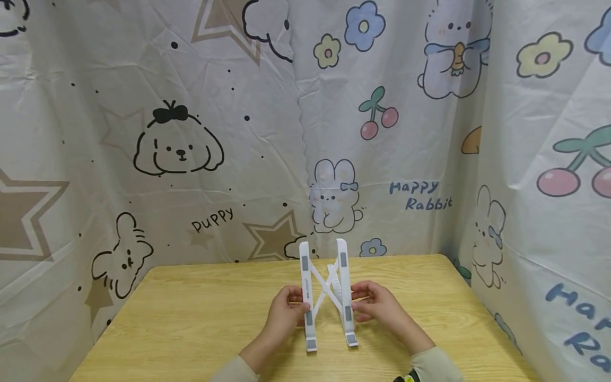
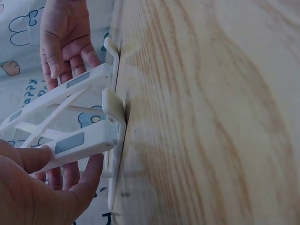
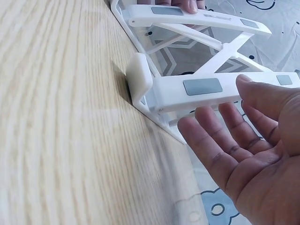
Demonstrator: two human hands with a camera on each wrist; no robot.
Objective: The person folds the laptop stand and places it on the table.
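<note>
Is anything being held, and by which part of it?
The left hand holds the white stand by its left rail. The right hand is at the right rail; whether it grips is unclear.

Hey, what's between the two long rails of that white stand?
In the head view, crossed white struts span from the left rail to the right rail, with a white strip near the right one and bare tabletop showing lower down.

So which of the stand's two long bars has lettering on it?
The left bar, in the left hand; the right bar shows none.
</note>
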